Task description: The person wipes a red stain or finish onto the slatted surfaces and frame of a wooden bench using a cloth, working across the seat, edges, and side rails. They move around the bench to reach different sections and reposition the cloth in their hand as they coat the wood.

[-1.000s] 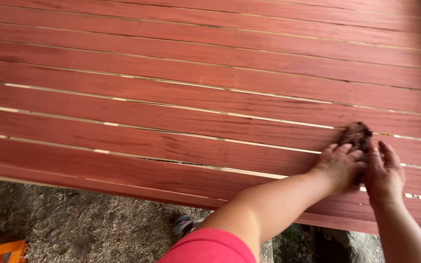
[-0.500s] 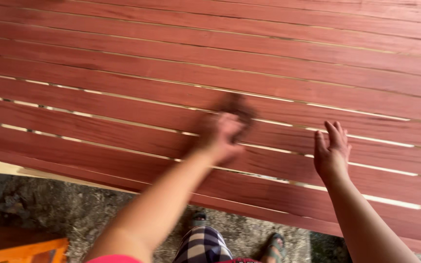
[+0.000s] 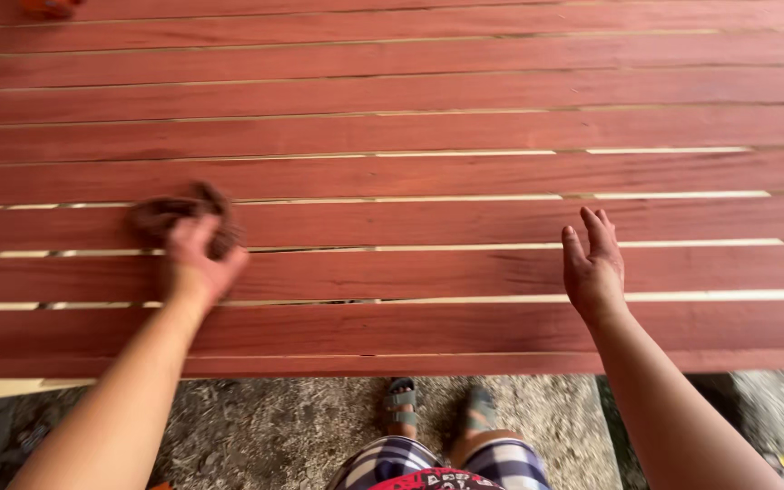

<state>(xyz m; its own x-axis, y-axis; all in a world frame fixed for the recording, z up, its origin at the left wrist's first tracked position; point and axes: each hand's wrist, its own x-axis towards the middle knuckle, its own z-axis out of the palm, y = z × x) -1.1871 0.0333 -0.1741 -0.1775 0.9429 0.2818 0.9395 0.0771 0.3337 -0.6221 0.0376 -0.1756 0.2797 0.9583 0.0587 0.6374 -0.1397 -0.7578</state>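
A wide surface of red-stained wooden slats [image 3: 428, 132] fills the view, with thin pale gaps between the boards. My left hand [image 3: 194, 263] presses a dark brown stained rag [image 3: 165, 213] onto the slats at the left. My right hand [image 3: 594, 266] hovers over or rests lightly on a slat at the right, fingers together and held upward, holding nothing.
The near edge of the slatted surface [image 3: 410, 365] runs across the lower part of the view. Below it is rough grey ground [image 3: 283, 426], where my feet in sandals [image 3: 401, 404] stand. A small orange object [image 3: 47, 7] shows at the top left corner.
My left hand has swept the rag leftward along the boards, from beside my right hand to the far left. My right hand has stayed near the right.
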